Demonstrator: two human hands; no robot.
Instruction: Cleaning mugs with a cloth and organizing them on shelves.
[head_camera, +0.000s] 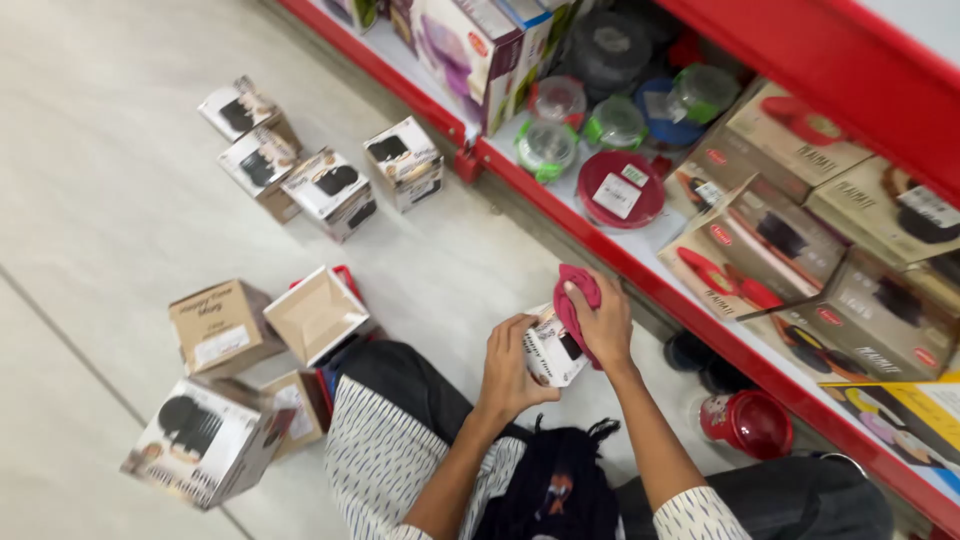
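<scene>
Here, just below the middle of the frame, a small white carton (553, 347) is held in the left hand (510, 368), whose fingers are wrapped around its near side. The right hand (603, 322) is closed on a pink cloth (575, 300), which is pressed against the carton's upper right face, so the box is clamped between the two hands above the lap.

A slip could be judged likely if the cloth is pushed hard, since the carton is gripped only along one edge and could be twisted out of the left hand and dropped onto the pale floor (100, 220). The thin cardboard could also be dented or its flap creased by firm pressure. A red round container (747, 421) standing at lower right, close to the right forearm, could be knocked by an elbow.

The carton is seen as a small, roughly cubic box, white with a dark product picture on its faces; its corners appear square and undamaged, though fine detail is blurred. Similar printed boxes (330, 190) are scattered across the upper left of the frame, and brown cartons (222, 325) lie at middle left. A red-edged shelf (640, 270) runs diagonally across the right side.
</scene>
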